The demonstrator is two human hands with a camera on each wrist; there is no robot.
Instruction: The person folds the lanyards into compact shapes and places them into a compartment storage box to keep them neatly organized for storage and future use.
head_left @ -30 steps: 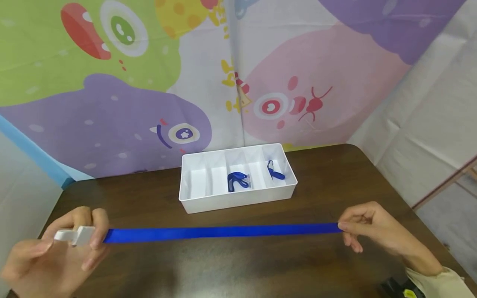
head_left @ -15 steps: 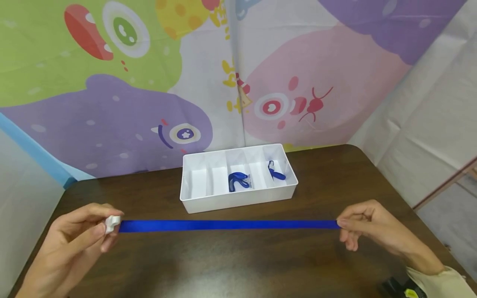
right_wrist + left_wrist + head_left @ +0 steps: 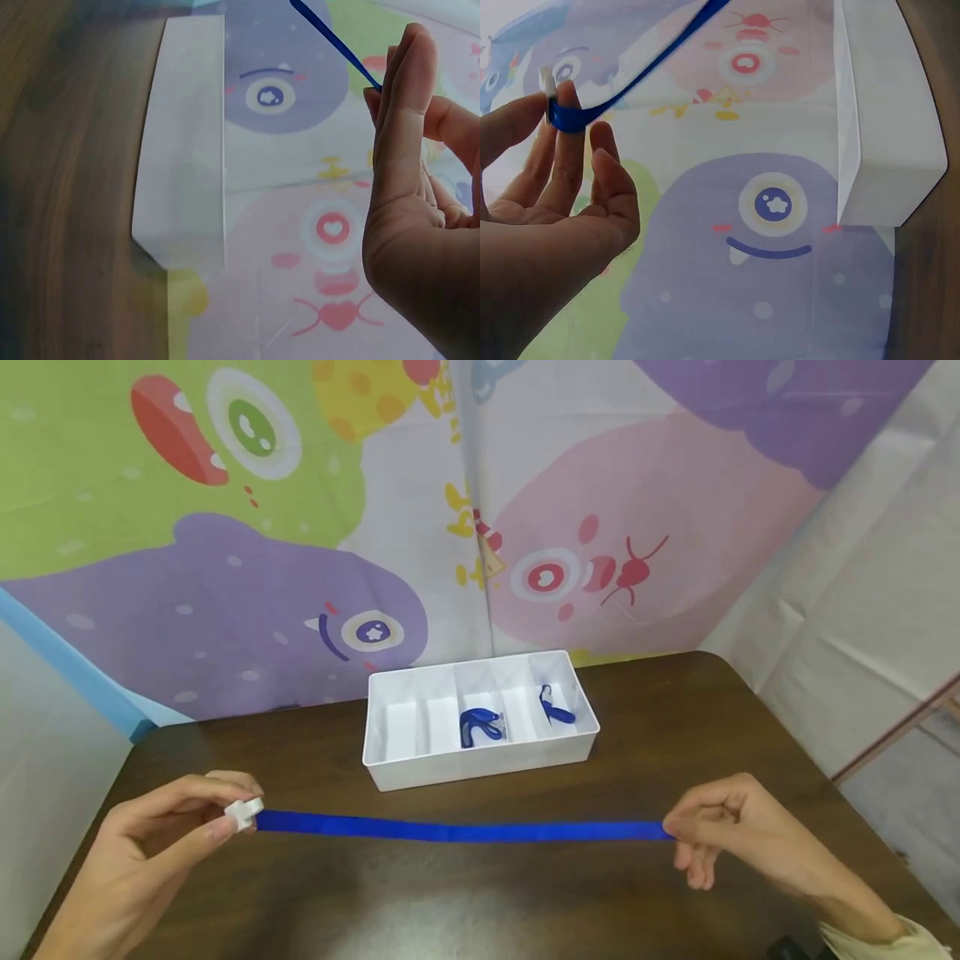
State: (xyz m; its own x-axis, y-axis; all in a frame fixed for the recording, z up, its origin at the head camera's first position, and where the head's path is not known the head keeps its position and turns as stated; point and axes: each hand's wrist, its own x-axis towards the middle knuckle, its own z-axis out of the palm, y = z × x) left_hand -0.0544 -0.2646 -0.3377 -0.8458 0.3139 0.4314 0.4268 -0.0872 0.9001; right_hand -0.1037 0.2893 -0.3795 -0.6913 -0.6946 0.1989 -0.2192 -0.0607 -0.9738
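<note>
A flat blue strap point(image 3: 465, 832) stretches between my two hands above the table, sagging slightly in the middle. My left hand point(image 3: 150, 843) pinches a small white plastic clip point(image 3: 243, 813) at the strap's left end between thumb and fingers. In the left wrist view the strap point(image 3: 652, 66) curves away from the fingers, up and to the right. My right hand point(image 3: 742, 835) pinches the strap's other end between thumb and forefinger. The right wrist view has the strap point(image 3: 334, 41) running up and left from that hand; the thumb's contact there is partly hidden.
Behind the strap, a white divided box point(image 3: 480, 767) stands on the dark wooden table point(image 3: 660, 718). Folded blue straps point(image 3: 480, 727) lie in its middle compartment, and another blue strap piece point(image 3: 557, 710) in its right one. A cartoon-printed cloth point(image 3: 285, 602) hangs behind the table.
My left hand has turned the clip over and moved right. My right hand has shifted slightly left and down. The strap, taut before, now sags a little.
</note>
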